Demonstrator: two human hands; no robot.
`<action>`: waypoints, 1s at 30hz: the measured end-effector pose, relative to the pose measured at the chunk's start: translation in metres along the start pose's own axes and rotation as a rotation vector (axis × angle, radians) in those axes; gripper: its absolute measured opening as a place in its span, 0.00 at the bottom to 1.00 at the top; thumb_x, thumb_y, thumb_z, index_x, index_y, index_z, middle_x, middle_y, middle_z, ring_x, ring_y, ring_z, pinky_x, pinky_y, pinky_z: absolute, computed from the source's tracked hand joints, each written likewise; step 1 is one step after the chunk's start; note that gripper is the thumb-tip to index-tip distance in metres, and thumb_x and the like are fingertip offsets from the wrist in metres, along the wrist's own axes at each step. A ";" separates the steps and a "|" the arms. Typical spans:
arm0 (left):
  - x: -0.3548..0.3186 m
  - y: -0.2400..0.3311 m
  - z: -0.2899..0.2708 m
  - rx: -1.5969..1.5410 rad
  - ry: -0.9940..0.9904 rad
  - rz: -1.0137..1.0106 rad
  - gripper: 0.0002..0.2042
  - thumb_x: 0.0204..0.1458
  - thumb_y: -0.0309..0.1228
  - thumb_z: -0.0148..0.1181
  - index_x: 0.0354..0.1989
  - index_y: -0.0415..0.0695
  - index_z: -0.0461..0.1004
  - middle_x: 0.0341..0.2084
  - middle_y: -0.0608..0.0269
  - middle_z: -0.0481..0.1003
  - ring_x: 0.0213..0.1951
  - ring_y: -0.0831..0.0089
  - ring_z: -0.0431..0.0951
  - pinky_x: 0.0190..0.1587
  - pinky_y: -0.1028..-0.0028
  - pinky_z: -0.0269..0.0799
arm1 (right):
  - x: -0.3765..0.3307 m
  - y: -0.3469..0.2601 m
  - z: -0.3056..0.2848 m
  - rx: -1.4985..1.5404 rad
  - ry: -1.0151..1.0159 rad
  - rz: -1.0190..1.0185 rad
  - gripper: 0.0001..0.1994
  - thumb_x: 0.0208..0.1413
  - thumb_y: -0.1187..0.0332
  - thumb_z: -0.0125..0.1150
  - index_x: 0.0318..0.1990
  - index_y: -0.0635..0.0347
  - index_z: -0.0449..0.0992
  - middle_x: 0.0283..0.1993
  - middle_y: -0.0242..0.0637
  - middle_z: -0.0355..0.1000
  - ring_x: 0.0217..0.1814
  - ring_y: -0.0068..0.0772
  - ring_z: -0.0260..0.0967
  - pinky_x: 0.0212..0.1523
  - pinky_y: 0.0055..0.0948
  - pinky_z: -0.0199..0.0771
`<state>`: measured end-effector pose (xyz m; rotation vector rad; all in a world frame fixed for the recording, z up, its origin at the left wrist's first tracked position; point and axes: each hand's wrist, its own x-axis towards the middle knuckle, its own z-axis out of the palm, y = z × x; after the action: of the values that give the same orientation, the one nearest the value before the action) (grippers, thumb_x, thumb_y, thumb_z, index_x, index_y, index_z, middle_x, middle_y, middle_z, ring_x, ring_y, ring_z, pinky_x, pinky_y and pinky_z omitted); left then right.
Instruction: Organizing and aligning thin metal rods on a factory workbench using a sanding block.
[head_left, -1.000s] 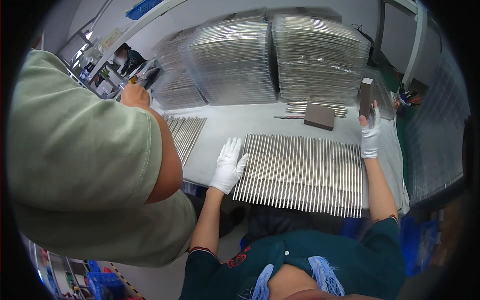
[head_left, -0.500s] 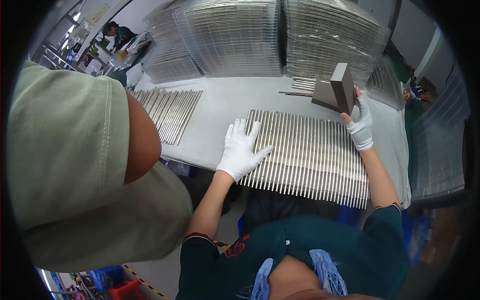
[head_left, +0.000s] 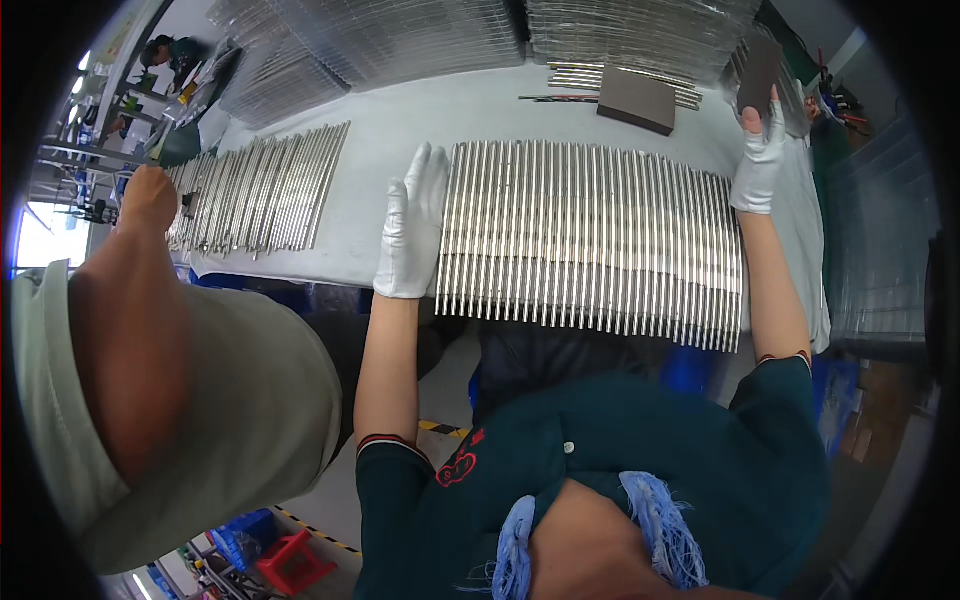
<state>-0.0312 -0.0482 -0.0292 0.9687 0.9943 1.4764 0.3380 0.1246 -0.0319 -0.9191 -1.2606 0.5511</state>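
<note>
A wide row of shiny metal rods (head_left: pixel 590 240) lies side by side on the white-covered table in front of me. My left hand (head_left: pixel 412 225), in a white glove, stands on edge along the row's left end, fingers stretched out and holding nothing. At the far right, my right hand (head_left: pixel 760 160) grips a dark brown-grey rectangular block (head_left: pixel 762 78) between bare thumb and fingertips; its glove leaves those tips uncovered. The block is raised beyond the row's right end. A second block of the same kind (head_left: pixel 638 98) lies flat on a few rods behind the row.
Stacks of clear plastic trays (head_left: pixel 400 40) line the table's back. Another batch of rods (head_left: pixel 265 190) lies at the left, where a co-worker's hand (head_left: pixel 150 195) reaches in. That person's green-grey clothing (head_left: pixel 240 400) fills the left side. A red stool (head_left: pixel 295 562) stands on the floor.
My left hand has moved off the rods' top to their left side. My right hand has lifted one block away from the other, to the right. The co-worker's arm has swung left.
</note>
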 end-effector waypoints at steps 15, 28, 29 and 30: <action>0.003 0.002 -0.002 -0.064 0.008 -0.029 0.46 0.55 0.67 0.37 0.70 0.40 0.45 0.70 0.49 0.46 0.72 0.59 0.40 0.72 0.63 0.36 | 0.000 0.012 0.003 -0.030 -0.174 -0.093 0.36 0.58 0.61 0.63 0.69 0.63 0.53 0.68 0.44 0.56 0.67 0.35 0.56 0.68 0.30 0.51; 0.000 -0.008 -0.006 -0.152 -0.044 0.082 0.36 0.63 0.52 0.42 0.69 0.36 0.46 0.69 0.47 0.48 0.71 0.60 0.45 0.72 0.64 0.39 | 0.007 0.007 -0.007 0.007 -0.091 -0.054 0.41 0.54 0.58 0.67 0.71 0.57 0.51 0.69 0.43 0.54 0.67 0.35 0.56 0.65 0.29 0.56; 0.001 -0.010 -0.008 -0.152 -0.046 0.083 0.36 0.63 0.52 0.42 0.69 0.36 0.46 0.69 0.47 0.48 0.71 0.60 0.45 0.72 0.64 0.39 | 0.007 0.008 -0.007 -0.023 -0.093 -0.024 0.41 0.54 0.58 0.67 0.71 0.58 0.51 0.69 0.44 0.55 0.67 0.35 0.57 0.66 0.30 0.55; 0.003 -0.012 -0.008 -0.155 -0.054 0.092 0.36 0.63 0.51 0.43 0.69 0.36 0.46 0.69 0.47 0.49 0.71 0.60 0.45 0.72 0.64 0.39 | 0.007 0.012 -0.008 -0.025 -0.094 -0.031 0.41 0.54 0.58 0.67 0.71 0.58 0.51 0.69 0.44 0.55 0.67 0.35 0.57 0.66 0.30 0.55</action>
<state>-0.0353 -0.0448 -0.0428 0.9473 0.7933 1.5711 0.3493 0.1340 -0.0379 -0.9018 -1.3668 0.5599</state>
